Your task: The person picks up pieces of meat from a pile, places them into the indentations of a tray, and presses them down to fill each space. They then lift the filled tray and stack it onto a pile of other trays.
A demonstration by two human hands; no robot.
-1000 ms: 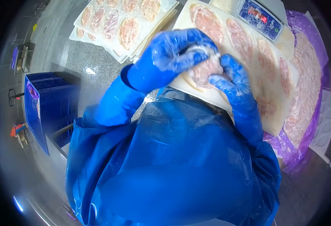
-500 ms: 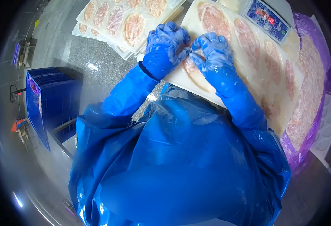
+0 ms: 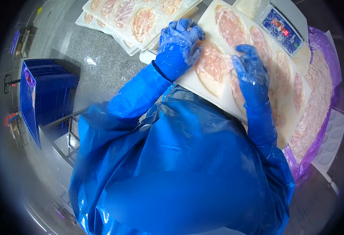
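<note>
A white moulding board [image 3: 187, 80] with oval recesses lies in front of me, several of them filled with pale pink raw meat. My left hand [image 3: 180, 43], in a wet blue glove, is over the board's left edge, its fingers bent and the thumb apart from them. Beside it, a portion of raw meat [image 3: 213, 62] fills the nearest left recess loosely. My right hand [image 3: 252, 74], gloved too, is above the board to the right of that portion. Its fingers curl toward the thumb at the meat's edge; what they hold, if anything, I cannot make out.
More filled boards [image 3: 140, 39] are stacked at the upper left. A scale with a lit display [image 3: 281, 29] stands behind the board. To the right, a mass of raw meat [image 3: 313, 102] lies in purple film [image 3: 317, 147]. A blue crate [image 3: 52, 94] stands at left.
My hands were close together over the near left recess. The right hand has moved right, away from the left, uncovering the meat there. The whole view has shifted slightly.
</note>
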